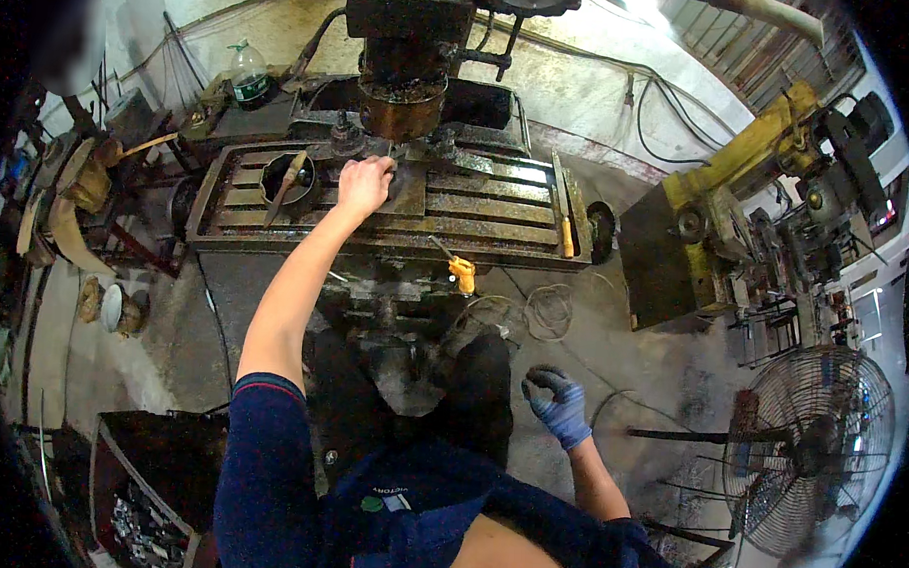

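Note:
My left hand (pixel 366 186), bare, reaches over the slotted machine table (pixel 487 207) to a spot just below the round spindle head (pixel 403 107). Its fingers are closed at the front of a small block area, and whatever they grip is hidden by the hand. Left of it, a brush (pixel 290 183) with a wooden handle lies across a dark round bowl (pixel 276 170). My right hand (pixel 558 408) wears a blue-grey glove with dark fingertips. It hangs low at my right side, away from the machine, loosely curled with thumb and fingers apart and nothing visible in it.
A yellow-handled file (pixel 566 236) lies along the table's right end. A yellow gun-shaped tool (pixel 462 272) sits at the front edge. Coiled hose (pixel 549 312) lies on the floor. A large fan (pixel 807 452) stands right, a yellow-green machine (pixel 676 242) beyond, and a metal-scrap bin (pixel 151 524) lower left.

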`<action>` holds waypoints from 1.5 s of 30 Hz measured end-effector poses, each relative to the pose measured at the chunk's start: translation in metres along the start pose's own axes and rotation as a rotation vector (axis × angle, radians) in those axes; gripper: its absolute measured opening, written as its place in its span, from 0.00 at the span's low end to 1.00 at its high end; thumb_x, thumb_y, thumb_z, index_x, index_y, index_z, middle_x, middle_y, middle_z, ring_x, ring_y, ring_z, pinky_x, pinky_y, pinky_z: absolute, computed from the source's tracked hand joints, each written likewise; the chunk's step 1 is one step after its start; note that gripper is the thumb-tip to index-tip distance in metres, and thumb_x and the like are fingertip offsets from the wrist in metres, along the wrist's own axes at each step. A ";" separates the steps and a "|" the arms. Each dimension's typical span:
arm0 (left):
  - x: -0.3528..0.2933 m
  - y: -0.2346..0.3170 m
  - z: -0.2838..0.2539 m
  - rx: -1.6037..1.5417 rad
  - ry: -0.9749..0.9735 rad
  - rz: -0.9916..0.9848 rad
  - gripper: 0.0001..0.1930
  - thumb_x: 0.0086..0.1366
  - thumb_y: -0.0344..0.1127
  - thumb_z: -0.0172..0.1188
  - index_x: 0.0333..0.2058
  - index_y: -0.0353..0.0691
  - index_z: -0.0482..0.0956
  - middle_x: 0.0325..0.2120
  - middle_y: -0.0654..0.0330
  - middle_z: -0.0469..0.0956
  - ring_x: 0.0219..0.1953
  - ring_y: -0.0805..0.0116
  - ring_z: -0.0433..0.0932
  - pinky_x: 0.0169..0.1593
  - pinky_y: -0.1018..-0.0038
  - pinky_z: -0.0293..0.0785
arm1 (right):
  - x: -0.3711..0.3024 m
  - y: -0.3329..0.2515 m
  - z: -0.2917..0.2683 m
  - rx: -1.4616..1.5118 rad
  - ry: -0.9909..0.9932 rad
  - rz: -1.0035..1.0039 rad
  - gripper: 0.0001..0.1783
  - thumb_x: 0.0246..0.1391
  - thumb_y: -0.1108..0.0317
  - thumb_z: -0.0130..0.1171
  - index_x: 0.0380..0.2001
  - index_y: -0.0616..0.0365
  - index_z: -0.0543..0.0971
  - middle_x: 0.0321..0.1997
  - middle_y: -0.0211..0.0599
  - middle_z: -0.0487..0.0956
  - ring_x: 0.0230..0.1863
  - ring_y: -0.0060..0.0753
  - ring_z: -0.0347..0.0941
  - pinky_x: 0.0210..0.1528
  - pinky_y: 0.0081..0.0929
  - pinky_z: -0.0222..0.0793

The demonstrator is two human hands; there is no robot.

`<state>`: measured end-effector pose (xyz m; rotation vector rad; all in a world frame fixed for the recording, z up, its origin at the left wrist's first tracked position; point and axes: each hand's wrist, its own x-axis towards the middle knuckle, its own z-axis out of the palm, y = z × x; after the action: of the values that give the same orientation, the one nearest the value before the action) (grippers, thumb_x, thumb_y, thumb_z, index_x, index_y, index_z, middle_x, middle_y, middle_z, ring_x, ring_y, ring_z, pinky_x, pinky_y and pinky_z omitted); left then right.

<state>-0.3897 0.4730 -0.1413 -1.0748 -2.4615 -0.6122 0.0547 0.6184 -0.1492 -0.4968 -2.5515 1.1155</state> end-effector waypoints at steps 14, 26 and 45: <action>0.020 0.006 0.004 0.015 0.001 -0.444 0.20 0.49 0.44 0.61 0.37 0.37 0.71 0.24 0.49 0.77 0.30 0.51 0.77 0.33 0.59 0.73 | 0.185 -0.143 -0.185 -0.523 0.581 -0.451 0.14 0.42 0.67 0.58 0.34 0.60 0.78 0.31 0.37 0.79 0.33 0.31 0.74 0.38 0.26 0.69; 0.028 0.010 0.007 -0.056 -0.016 -0.407 0.20 0.49 0.43 0.61 0.37 0.37 0.71 0.23 0.49 0.77 0.29 0.50 0.77 0.33 0.59 0.73 | 0.240 -0.251 -0.250 -0.036 0.750 -0.875 0.22 0.54 0.56 0.45 0.44 0.63 0.71 0.43 0.44 0.72 0.45 0.37 0.67 0.52 0.31 0.62; 0.022 0.002 0.008 0.008 0.001 -0.409 0.18 0.50 0.44 0.61 0.35 0.37 0.72 0.23 0.50 0.77 0.29 0.51 0.77 0.32 0.59 0.73 | 0.203 -0.167 -0.137 0.521 0.769 -0.730 0.19 0.55 0.55 0.46 0.30 0.61 0.75 0.42 0.59 0.74 0.47 0.46 0.70 0.53 0.30 0.58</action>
<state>-0.4034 0.4919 -0.1364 -0.5650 -2.6988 -0.7177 -0.1009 0.6870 0.0938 0.1371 -1.4831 0.9757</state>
